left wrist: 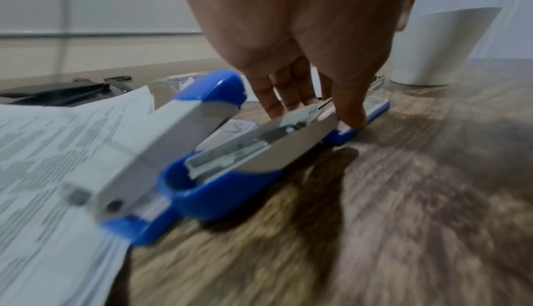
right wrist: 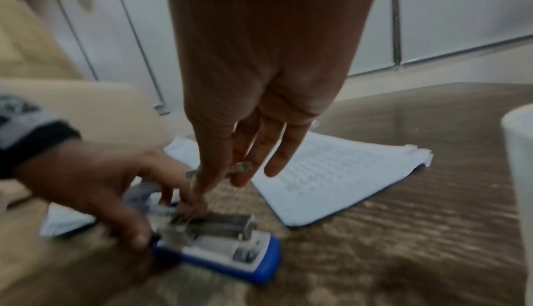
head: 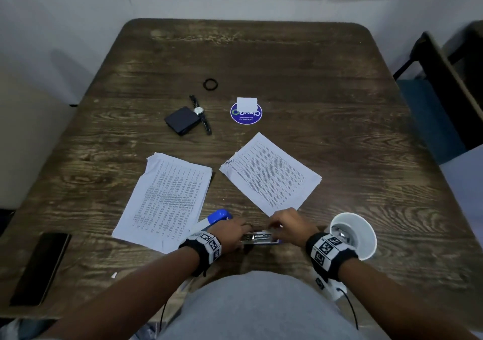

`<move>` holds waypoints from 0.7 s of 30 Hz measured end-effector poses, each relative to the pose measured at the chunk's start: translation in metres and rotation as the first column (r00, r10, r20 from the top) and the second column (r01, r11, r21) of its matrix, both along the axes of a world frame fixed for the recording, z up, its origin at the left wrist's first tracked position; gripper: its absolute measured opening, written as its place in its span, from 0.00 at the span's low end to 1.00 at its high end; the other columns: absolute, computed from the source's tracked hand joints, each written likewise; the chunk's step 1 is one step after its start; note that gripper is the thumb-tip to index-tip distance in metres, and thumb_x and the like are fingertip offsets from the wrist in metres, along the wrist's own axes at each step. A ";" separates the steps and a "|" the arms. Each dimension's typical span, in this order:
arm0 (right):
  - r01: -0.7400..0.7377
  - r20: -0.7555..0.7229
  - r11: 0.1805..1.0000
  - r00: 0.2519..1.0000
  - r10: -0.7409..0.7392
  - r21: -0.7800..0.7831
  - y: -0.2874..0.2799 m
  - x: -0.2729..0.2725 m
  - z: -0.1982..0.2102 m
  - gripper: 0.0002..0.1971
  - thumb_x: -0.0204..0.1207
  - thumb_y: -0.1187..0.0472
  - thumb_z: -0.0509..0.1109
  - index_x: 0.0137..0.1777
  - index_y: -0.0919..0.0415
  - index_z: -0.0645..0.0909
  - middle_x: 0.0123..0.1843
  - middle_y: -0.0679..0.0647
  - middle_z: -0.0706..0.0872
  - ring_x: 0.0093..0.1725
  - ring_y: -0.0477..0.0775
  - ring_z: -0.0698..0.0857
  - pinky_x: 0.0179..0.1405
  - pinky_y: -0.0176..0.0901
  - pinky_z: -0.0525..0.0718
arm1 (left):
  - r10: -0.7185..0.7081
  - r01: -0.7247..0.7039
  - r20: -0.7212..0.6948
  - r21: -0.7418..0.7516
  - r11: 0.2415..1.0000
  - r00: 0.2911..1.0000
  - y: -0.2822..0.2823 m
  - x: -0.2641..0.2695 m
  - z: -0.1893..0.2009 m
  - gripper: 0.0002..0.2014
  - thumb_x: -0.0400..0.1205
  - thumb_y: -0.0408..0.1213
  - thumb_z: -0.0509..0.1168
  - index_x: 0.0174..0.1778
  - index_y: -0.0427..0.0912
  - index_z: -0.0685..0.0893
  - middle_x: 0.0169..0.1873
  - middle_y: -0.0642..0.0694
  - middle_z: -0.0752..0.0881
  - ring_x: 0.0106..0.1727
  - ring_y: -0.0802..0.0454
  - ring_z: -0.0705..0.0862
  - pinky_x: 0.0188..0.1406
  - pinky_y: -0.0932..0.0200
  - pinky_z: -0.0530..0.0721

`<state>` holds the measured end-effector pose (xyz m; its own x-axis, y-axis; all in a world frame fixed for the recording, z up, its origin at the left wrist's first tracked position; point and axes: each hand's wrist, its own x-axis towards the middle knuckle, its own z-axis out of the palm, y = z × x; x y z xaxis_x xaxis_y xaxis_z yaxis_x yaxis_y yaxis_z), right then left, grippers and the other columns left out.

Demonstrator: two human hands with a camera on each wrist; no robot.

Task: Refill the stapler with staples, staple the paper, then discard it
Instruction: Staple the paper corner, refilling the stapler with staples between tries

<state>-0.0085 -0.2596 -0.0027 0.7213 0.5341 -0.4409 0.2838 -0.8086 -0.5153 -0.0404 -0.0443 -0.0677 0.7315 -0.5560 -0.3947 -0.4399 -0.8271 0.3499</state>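
The blue-and-grey stapler [left wrist: 230,151] lies on the wooden table [head: 261,60] at the near edge, right in front of the person, between both hands. Its top cover is swung back to the left, blue cap [head: 220,215] up, so the metal staple channel [right wrist: 213,223] is exposed. The blue base sits flat on the wood.

The left hand [head: 232,235] holds the stapler from the sides: thumb [left wrist: 350,110] pressed down on the near edge of the base, other fingers on the far side of the channel. The right hand [head: 290,223] hovers over the front of the channel, thumb and a fingertip reaching down to the metal rail. A short strip of staples [right wrist: 243,166] is pinched between its fingers; the remaining fingers are extended. The right wrist view is blurred, so it is unclear whether the strip touches the channel.

Two printed paper stacks lie beyond the stapler: the left stack [head: 167,198] touches the open cover, the right stack [head: 271,173] sits just behind the right hand. A white cup [head: 360,232] stands just right of the right wrist.

Farther back: a black wallet [head: 181,120] with a wristwatch [head: 200,112] beside it, a black ring [head: 210,84], a round blue sticker [head: 245,116] with a white card on it. A dark phone [head: 39,267] lies at the near left edge.
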 end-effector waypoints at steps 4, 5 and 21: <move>-0.093 0.116 0.986 0.987 0.109 -0.139 0.013 -0.009 -0.017 0.09 0.72 0.54 0.72 0.51 0.54 0.84 0.52 0.53 0.87 0.52 0.56 0.84 0.51 0.51 0.84 | 0.020 -0.015 0.092 -0.057 0.998 0.996 0.023 -0.017 -0.008 0.25 0.78 0.41 0.70 0.71 0.41 0.76 0.59 0.39 0.83 0.59 0.41 0.83 0.61 0.48 0.81; -0.102 0.136 0.984 0.983 0.122 -0.147 0.015 -0.010 -0.019 0.08 0.73 0.54 0.71 0.50 0.53 0.84 0.52 0.53 0.87 0.52 0.57 0.84 0.50 0.51 0.84 | 0.032 -0.025 0.110 -0.068 0.997 0.993 0.028 -0.021 -0.009 0.23 0.78 0.40 0.69 0.70 0.40 0.77 0.58 0.39 0.84 0.58 0.40 0.84 0.59 0.48 0.83; -0.048 0.184 0.994 0.981 0.066 -0.099 0.016 -0.023 -0.024 0.07 0.74 0.56 0.70 0.51 0.53 0.83 0.51 0.52 0.88 0.52 0.54 0.84 0.46 0.44 0.79 | 0.051 -0.059 0.132 0.053 0.997 0.990 0.036 -0.027 -0.013 0.18 0.80 0.27 0.61 0.66 0.38 0.78 0.63 0.38 0.80 0.64 0.39 0.80 0.62 0.49 0.78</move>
